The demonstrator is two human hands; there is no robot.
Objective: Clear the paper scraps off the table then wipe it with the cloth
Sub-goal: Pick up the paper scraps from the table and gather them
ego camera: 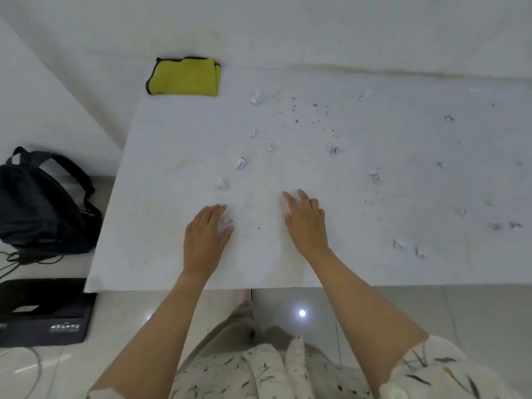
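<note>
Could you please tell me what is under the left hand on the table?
A crumpled paper scrap peeks out beside the left hand's fingers. Anything further beneath the palm is hidden.

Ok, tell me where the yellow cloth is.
The folded yellow black-edged cloth lies at the white table's far left corner against the wall, beyond the left hand.

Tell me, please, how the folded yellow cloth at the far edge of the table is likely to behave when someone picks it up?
The yellow cloth lies in soft, uneven folded layers, so it will probably be floppy and unfold or droop when lifted by one corner. Its plush-looking surface suggests an easy, non-slippery grip. It looks light and is unlikely to roll or break.
</note>
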